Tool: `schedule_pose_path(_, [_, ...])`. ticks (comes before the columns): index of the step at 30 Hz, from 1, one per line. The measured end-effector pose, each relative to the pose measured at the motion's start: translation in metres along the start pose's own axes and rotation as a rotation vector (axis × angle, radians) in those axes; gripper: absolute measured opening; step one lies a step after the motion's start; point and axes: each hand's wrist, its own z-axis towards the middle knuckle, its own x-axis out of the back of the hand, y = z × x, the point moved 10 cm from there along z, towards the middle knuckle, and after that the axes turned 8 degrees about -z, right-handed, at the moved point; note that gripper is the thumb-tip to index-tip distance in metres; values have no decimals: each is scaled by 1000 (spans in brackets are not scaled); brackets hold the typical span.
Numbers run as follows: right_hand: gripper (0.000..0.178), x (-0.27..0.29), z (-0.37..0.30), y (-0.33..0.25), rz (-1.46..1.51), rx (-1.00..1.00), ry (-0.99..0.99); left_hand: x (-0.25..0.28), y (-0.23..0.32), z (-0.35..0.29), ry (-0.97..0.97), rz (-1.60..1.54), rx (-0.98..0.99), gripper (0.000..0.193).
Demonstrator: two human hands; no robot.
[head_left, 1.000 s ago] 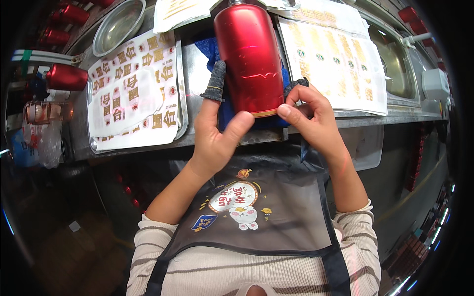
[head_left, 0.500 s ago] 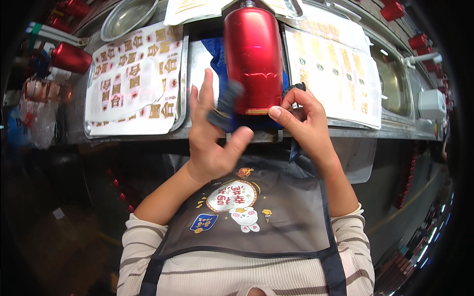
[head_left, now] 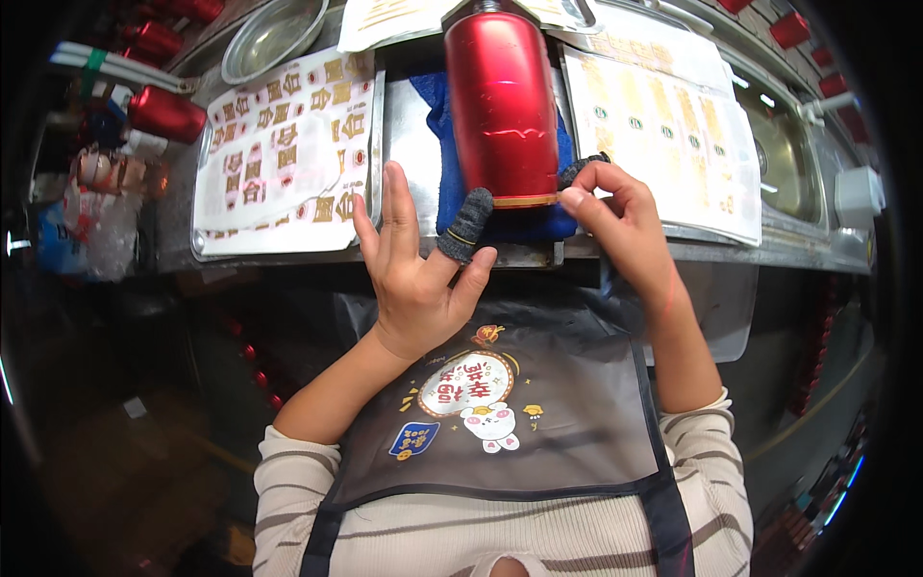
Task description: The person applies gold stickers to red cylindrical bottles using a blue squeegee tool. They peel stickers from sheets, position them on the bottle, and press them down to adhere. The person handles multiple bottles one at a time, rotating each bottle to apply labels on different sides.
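Observation:
A glossy red bottle [head_left: 502,106] with a gold band along its near edge lies over a blue cloth [head_left: 444,135], its far end meeting a dark fitting. Close to its lower left corner is my left hand [head_left: 418,279], fingers spread, with a grey knit finger sleeve [head_left: 468,223] on the index finger. The sleeve's tip overlaps the bottle's edge; whether it touches is unclear. My right hand [head_left: 625,216] is at the lower right corner, thumb and curled index finger drawn together. A dark finger sleeve [head_left: 577,171] covers that index fingertip. What lies between those fingers cannot be made out.
A tray with gold-patterned sheets [head_left: 279,154] lies to the left, and more label sheets [head_left: 663,135] lie to the right. A metal bowl [head_left: 274,43] stands at the far left, a sink [head_left: 784,144] at the far right. Another red bottle [head_left: 165,113] is further left.
My left hand's blurred index finger is now still and clear. My right thumb has shifted off the bottle's near edge to just beside its corner. The whole view has shifted slightly.

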Motion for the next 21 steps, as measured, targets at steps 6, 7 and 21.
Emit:
schedule_pose_path(6, [12,-3,7,14,66,0,-30,-1,6,16,-87,135,-211,48])
schedule_pose_path(7, [12,-3,7,15,61,3,-24,-2,8,18,-108,143,-241,48])
schedule_pose_path(21, [10,-5,12,9,7,26,20,-1,47,52,-114,118,-511,21])
